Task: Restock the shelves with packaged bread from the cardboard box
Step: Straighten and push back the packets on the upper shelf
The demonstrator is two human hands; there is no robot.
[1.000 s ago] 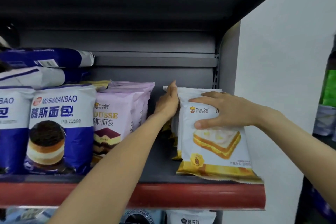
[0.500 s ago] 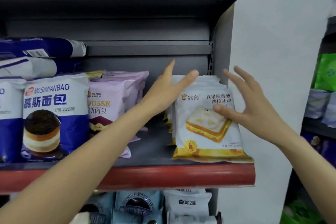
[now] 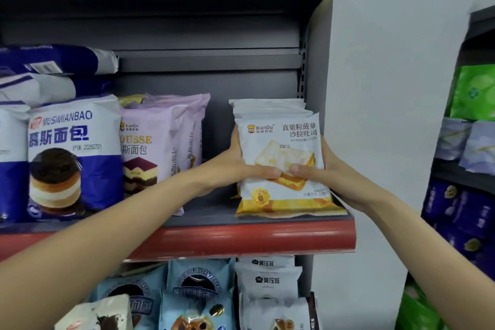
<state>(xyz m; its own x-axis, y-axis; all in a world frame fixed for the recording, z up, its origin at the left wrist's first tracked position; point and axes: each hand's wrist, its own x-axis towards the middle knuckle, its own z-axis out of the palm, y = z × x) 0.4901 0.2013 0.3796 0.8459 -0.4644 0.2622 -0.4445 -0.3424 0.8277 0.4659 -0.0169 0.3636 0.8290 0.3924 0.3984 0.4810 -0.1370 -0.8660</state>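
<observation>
A row of white-and-yellow pineapple toast packs [image 3: 278,147] stands upright at the right end of the shelf [image 3: 241,238], which has a red front edge. My left hand [image 3: 235,166] grips the row from its left side, thumb across the front pack. From the right side my right hand [image 3: 321,171] grips the same row, its thumb also on the front. The two thumbs nearly meet at the middle of the front pack. The cardboard box is out of view.
Lilac mousse bread packs [image 3: 160,142] stand left of a gap, then blue-and-white mousse packs [image 3: 72,158], with more lying stacked above. The shelf's grey side wall [image 3: 316,88] is just right of the toast row. The lower shelf holds several other bread packs [image 3: 267,284].
Both hands were spread open near the toast packs half a second ago. Now they have closed in from either side and squeeze the row together.
</observation>
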